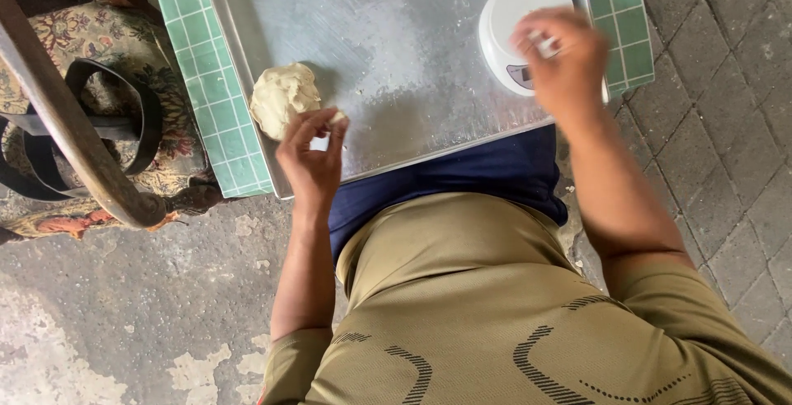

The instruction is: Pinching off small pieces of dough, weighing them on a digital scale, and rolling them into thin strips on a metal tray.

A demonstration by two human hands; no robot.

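One pale, lumpy dough mass (283,97)

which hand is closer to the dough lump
Left. The left hand sits right beside the dough lump, fingertips at its edge; the right hand is across the metal tray, over the white scale.

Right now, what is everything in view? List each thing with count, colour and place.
Metal tray: one, silver, floury, on the tiled table.
Tiled table: one, green tiles, under the tray.
Dough lump: one, cream, at the tray's left edge.
Kitchen scale: one, white, round, at the tray's right side.
Chair: one, floral cushion, dark wood, black straps, far left.
Floor: grey pavers right, worn concrete left.
Left hand: pinching a small dough piece beside the lump.
Right hand: over the scale, holding a small pale piece.
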